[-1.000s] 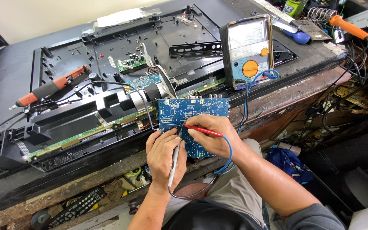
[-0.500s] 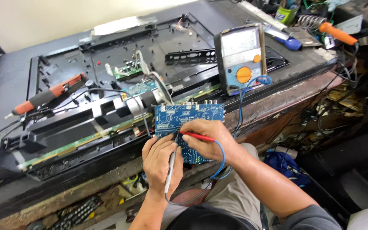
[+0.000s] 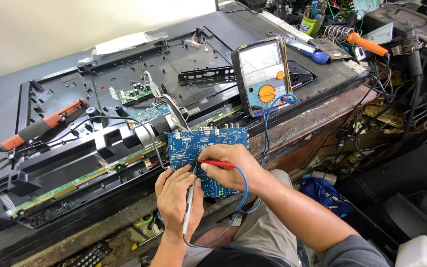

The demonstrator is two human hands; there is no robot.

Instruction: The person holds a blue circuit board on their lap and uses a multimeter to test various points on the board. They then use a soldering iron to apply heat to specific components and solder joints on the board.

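While both hands work over a blue circuit board [image 3: 193, 143] at the near edge of a bench [image 3: 317, 106], the right hand [image 3: 228, 168] pinches a red probe [image 3: 217, 163] and the left hand [image 3: 176, 198] is closed around a grey probe [image 3: 189, 207]; both tips meet the board. A blue lead [image 3: 245, 185] loops from the red probe toward an analogue meter [image 3: 263, 76] standing just behind. An opened flat-panel chassis [image 3: 124, 99] fills the bench, with a red-handled tool [image 3: 38, 127] lying at its left.
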